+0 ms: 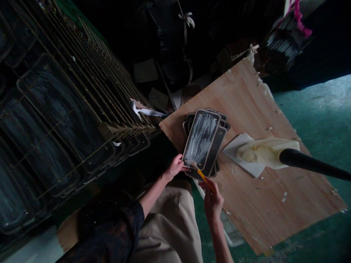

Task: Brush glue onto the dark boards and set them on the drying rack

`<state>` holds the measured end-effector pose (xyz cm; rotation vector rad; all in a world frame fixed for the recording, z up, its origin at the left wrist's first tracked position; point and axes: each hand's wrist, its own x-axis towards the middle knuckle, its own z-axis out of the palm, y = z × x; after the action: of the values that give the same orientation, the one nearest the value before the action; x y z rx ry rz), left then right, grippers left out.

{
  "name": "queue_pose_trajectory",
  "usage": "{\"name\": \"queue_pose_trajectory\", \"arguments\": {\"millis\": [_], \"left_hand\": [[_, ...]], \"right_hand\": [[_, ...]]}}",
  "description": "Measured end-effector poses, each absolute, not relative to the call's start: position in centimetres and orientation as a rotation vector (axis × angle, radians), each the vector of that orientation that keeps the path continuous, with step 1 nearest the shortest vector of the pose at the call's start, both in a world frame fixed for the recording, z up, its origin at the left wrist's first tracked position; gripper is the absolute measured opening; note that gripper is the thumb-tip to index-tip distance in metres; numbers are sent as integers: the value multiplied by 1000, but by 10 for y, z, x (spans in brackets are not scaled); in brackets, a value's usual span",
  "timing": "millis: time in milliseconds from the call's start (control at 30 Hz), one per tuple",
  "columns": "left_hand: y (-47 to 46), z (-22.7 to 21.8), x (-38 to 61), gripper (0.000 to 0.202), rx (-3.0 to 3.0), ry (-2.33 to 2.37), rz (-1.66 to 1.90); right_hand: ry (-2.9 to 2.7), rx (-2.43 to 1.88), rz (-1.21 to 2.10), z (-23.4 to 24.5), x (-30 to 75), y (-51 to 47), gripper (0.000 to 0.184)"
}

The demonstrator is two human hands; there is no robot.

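A stack of black rounded panels (216,146) lies on a plywood board (260,204). The top panel (201,137) is streaked with white paste. My left hand (174,167) grips the near left corner of that panel, fingers closed on its edge. My right hand (212,199) is closed on a yellow-handled brush (202,176), whose bristles touch the near end of the top panel.
A cream-coloured glue container (264,152) with a black handle (315,165) rests on white paper to the right of the stack. Racks of coated black panels (68,120) fill the left side. Green floor (315,109) lies beyond the board. Dark clutter sits at the back.
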<state>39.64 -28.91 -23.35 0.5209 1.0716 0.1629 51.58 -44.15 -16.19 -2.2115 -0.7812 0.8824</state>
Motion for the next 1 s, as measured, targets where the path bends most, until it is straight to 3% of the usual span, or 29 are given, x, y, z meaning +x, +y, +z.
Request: {"name": "queue_pose_trajectory", "arguments": {"millis": [367, 567, 767, 1000], "left_hand": [[-289, -229, 393, 24, 466, 1021, 196], [-290, -226, 392, 31, 412, 1038, 195], [-291, -227, 394, 31, 455, 1078, 186], [-288, -228, 395, 33, 481, 1025, 166]], "right_hand": [[-549, -2238, 715, -152, 527, -447, 29], [-643, -2283, 771, -152, 524, -446, 34], [-748, -2256, 589, -147, 554, -418, 28], [-1052, -2150, 444, -185, 588, -346, 26]]}}
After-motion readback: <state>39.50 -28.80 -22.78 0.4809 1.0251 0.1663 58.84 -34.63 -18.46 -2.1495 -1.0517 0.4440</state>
